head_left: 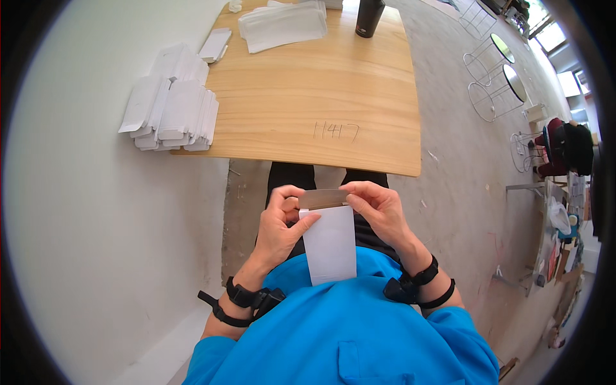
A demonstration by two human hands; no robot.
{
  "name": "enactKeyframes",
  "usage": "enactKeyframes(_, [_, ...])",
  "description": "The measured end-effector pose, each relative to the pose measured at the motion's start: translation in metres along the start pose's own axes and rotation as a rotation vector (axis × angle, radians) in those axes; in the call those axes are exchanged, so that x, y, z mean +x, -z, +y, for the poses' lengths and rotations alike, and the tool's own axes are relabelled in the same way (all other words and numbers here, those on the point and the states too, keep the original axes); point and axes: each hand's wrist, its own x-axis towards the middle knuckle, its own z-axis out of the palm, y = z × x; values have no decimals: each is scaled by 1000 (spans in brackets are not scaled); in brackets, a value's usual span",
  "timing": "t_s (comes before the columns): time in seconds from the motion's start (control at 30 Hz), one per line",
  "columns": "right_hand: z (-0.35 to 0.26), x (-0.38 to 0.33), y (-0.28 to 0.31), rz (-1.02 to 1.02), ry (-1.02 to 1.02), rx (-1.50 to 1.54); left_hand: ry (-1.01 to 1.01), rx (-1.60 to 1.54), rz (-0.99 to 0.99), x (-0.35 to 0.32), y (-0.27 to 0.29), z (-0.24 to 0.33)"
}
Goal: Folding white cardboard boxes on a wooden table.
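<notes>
A white cardboard box (330,242) is held upright against my lap, its top flap raised to show a grey-brown inner side. My left hand (280,221) grips the box's upper left edge, thumb lying on the front face. At the upper right corner, my right hand (380,210) pinches the raised flap between thumb and fingers. On the far left of the wooden table, a stack of flat white cartons (173,109) lies in uneven piles against the wall.
The wooden table (308,96) stands in front of me. On it are white sheets (283,27), a small carton pile (215,45) and a dark cup (369,18). Stools (514,83) stand at the right, where another person (568,147) is beside a cluttered table (550,237).
</notes>
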Motion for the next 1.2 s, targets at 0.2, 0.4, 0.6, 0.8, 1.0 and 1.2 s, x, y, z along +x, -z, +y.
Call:
enactKeyframes(0.2, [-12,-3,8,-45,-27,-20,-62,42,-45,-2,10,-5])
enactKeyframes(0.4, [-29,-1,3,-88,-136,-31,126,-126,-68,-2,12,14])
enactKeyframes(0.6, [-33,-4,-1,-89,-251,-2,225,-113,-83,-4,8,21])
enactKeyframes(0.8, [-36,-10,-6,-56,-229,-60,203,-76,-123,-9,11,20])
enactKeyframes(1.0, [-44,-18,-5,-52,-198,-186,159,-109,-187,-13,16,23])
enactKeyframes(1.2, [-52,-23,-6,-58,-195,-164,173,-97,-312,-12,24,27])
